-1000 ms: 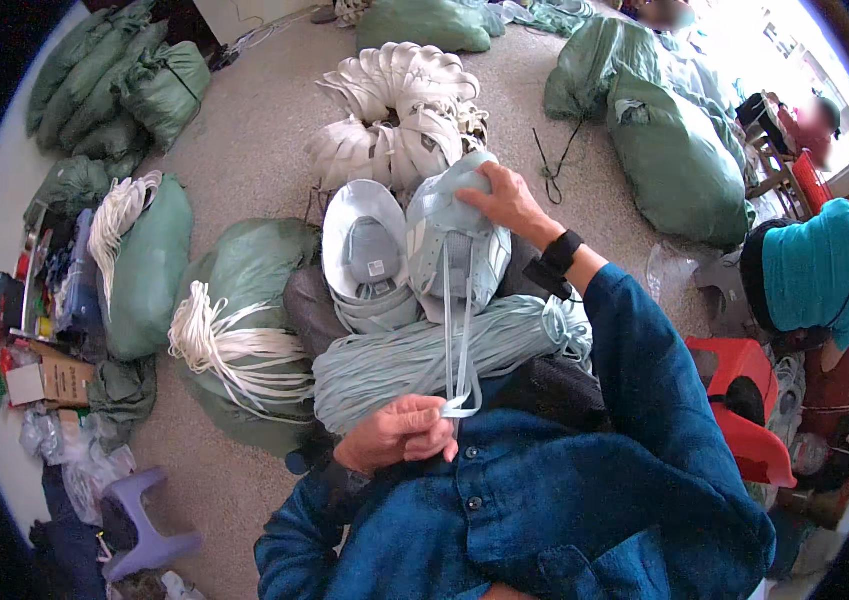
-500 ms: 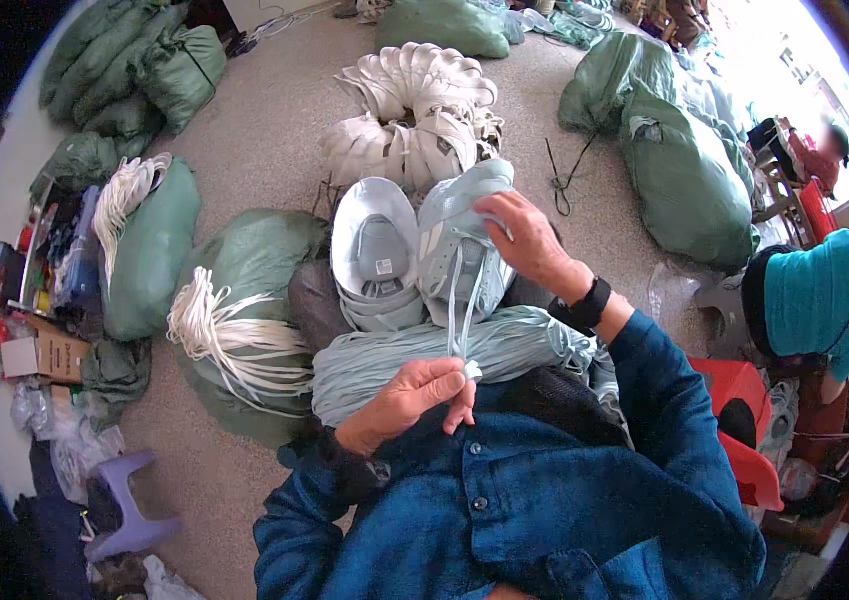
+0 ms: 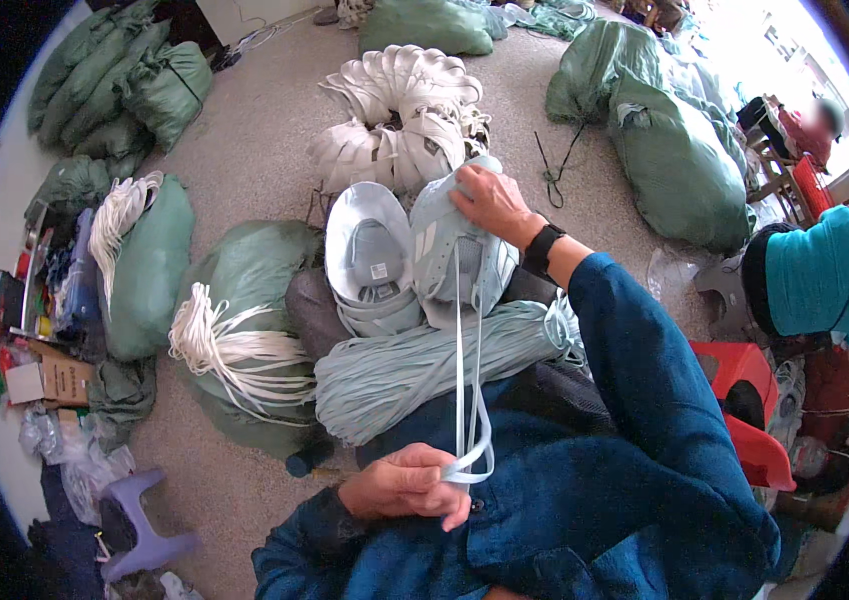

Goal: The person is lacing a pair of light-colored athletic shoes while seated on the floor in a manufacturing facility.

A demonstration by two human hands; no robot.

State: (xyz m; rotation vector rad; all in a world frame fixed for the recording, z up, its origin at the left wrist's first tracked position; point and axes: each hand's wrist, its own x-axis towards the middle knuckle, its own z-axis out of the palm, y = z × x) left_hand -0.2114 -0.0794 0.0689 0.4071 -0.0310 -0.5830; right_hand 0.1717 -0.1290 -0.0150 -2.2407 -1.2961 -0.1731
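Note:
A pale grey-blue shoe upper (image 3: pixel 435 262) stands over my lap, with two strands of white shoelace (image 3: pixel 461 370) running from its eyelets toward me. My right hand (image 3: pixel 495 205) is closed over the far end of that upper. Low in front of my shirt, my left hand (image 3: pixel 410 487) grips the shoelace, its loose ends looping around beside the fingers. Beside the first upper, on its left, is a second matching upper (image 3: pixel 343 270) with a white inside. Across my lap lies a thick bundle of pale blue laces (image 3: pixel 395 385).
Beyond the uppers, more cream-coloured uppers (image 3: pixel 385 85) form a ring on the floor. Green sacks (image 3: pixel 680 170) stand right and left; white laces (image 3: pixel 235 335) drape over one. A purple stool (image 3: pixel 135 520) is at left, a red chair (image 3: pixel 745 380) at right. Another person sits far right.
My left hand has pulled the shoelace toward my body, so its strands are longer and taut. The right hand has shifted to the upper's far end.

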